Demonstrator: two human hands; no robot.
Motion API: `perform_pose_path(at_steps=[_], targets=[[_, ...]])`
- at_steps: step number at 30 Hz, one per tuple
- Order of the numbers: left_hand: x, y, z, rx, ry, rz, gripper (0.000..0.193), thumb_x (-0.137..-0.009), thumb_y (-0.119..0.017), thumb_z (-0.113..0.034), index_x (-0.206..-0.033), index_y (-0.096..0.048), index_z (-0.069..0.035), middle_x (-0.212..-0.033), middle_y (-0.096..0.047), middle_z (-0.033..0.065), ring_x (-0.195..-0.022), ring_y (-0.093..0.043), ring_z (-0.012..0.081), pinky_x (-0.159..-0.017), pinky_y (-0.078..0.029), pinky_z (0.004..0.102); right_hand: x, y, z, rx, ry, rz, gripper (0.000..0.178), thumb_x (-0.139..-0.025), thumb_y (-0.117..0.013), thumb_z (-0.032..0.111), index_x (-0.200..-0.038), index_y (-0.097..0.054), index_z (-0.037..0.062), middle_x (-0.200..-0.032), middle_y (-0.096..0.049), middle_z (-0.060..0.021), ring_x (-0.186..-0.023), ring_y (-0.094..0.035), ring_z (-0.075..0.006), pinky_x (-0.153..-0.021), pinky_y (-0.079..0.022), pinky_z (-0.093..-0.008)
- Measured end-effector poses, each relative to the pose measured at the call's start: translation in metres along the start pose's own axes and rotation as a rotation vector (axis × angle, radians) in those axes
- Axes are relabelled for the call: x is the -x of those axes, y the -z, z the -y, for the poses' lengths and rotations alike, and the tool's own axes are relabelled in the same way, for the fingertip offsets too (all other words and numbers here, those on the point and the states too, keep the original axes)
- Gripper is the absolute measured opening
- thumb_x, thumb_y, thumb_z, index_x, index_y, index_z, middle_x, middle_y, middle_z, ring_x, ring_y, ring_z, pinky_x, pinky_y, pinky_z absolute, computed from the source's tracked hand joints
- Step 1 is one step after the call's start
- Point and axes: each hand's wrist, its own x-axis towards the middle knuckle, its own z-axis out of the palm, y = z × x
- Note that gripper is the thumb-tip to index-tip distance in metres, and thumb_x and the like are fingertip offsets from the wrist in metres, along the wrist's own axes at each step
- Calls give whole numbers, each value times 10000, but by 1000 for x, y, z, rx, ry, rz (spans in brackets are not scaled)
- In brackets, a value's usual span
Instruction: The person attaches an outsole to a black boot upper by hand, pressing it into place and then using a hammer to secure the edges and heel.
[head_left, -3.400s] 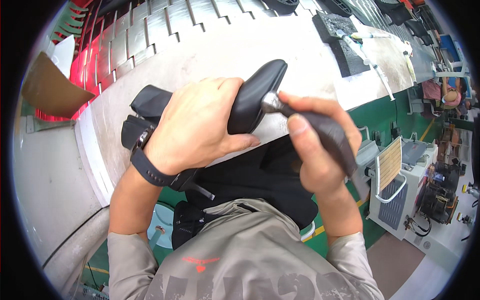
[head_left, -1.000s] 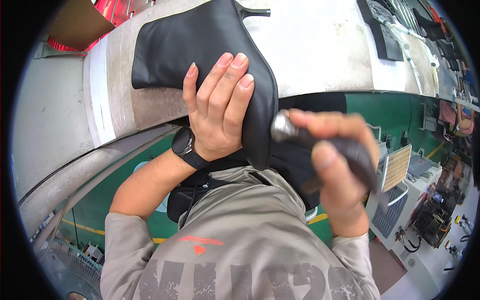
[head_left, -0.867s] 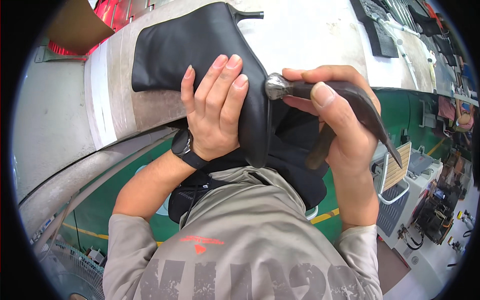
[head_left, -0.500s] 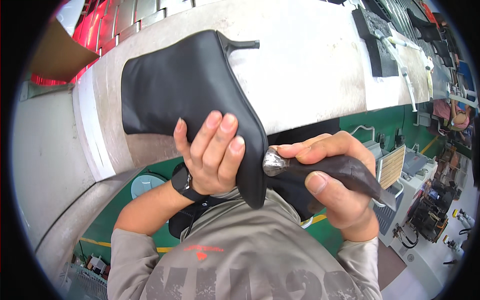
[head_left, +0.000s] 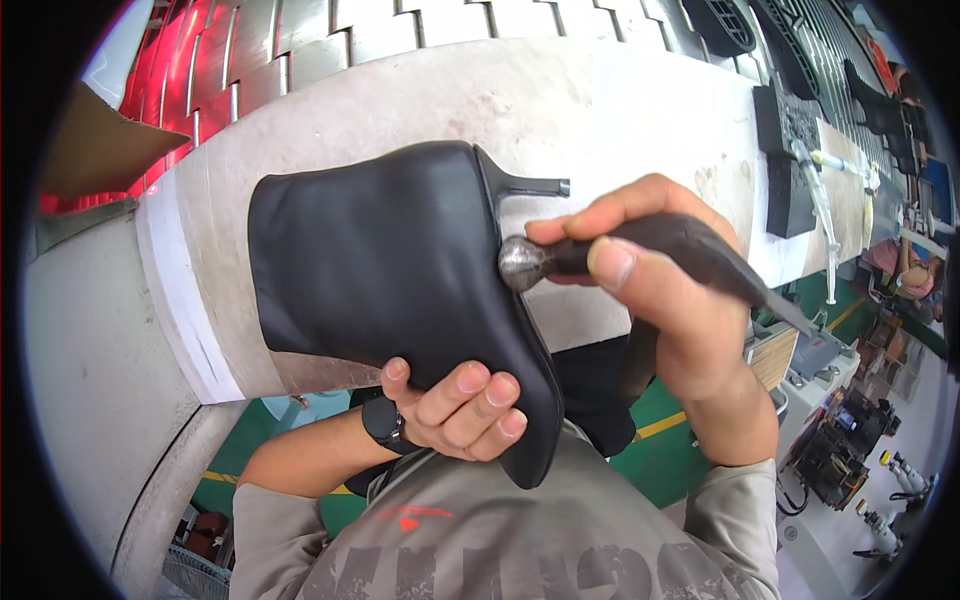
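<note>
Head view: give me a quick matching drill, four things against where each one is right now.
Things:
1. black high-heeled boot
2. hammer
3. left hand
4. wristwatch

Places:
A. gripped in the right hand
B. on the left wrist
C. cupping the boot's toe end
D. lying on its side across the pale workbench

Pairs: 1-D, 2-A, 3-C, 4-B

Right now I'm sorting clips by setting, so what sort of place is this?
Most likely a shoe factory workstation. The left hand steadies a black high-heeled boot while the right hand presses a dark-handled tool against it, and black sole pieces lie along the pale workbench.
</note>
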Motion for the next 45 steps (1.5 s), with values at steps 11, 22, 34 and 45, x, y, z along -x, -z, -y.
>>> perform_pose_path(at_steps=[11,22,34,45], targets=[[4,14,10,102,-35,70,901,-924,-783,-491,-1535,-347,7,-1443,-545,215,-1418,-514,393,-1194,-228,771,-19,21,22,592,72,428,204,-891,-727,178,-1029,-758,31,-936,-758,-134,-920,-746,-254,-828,-583,-374],[-84,81,114,1406,781,-487,1008,-967,-339,-846,-1499,-497,-5,-1590,-458,282,-1567,-310,416,-1282,-242,584,18,-11,-19,-4,236,12,608,-1047,-663,308,-1497,-488,-63,-1391,-644,-256,-1218,-692,-317,-1005,-564,-421],[-122,17,120,1449,1184,443,458,-1086,-585,-360,-1399,-587,-25,-1358,-664,149,-1228,-674,286,-1005,-572,447,-182,-52,58,46,674,-168,518,-892,-827,310,-1178,-688,-99,-1029,-777,-195,-951,-746,-244,-877,-580,-351],[-170,-67,87,982,744,570,285,-953,-743,-101,-1208,-697,17,-1160,-746,137,-1030,-726,198,-797,-582,302,-214,145,133,1398,531,-78,562,-900,-760,376,-1311,-696,-2,-1308,-716,-215,-1197,-693,-382,-1069,-532,-430]])
